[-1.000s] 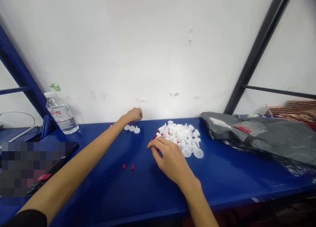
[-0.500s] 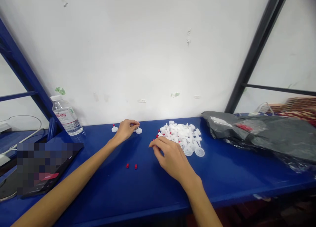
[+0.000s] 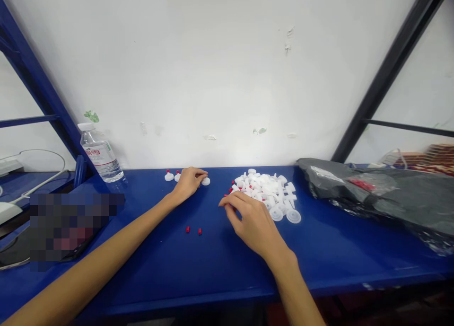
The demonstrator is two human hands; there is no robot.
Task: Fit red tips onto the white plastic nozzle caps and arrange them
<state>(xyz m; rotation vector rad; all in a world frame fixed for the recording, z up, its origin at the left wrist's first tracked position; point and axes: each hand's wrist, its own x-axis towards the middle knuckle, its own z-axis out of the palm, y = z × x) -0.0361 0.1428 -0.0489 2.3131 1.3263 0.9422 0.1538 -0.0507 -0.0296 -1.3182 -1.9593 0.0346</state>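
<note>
My left hand is at the back of the blue table, thumb and fingers pinched at the top of a small white nozzle cap. To its left stand two similar white caps with red tips, a nearer one partly behind the hand and another one. My right hand hovers before a pile of white nozzle caps, its fingers curled into a pinch; whatever they hold is too small to make out. Between my forearms lie two small red tips, one on the left and one on the right.
A water bottle leans by the blue rack post at left, with a dark blurred-out object in front of it. Grey plastic bags cover the table's right side. A white wall rises behind.
The left hand has shifted slightly right, uncovering a second red-tipped cap. My right hand remains near the pile, still pinched. The whole view has tilted and shifted a little.
</note>
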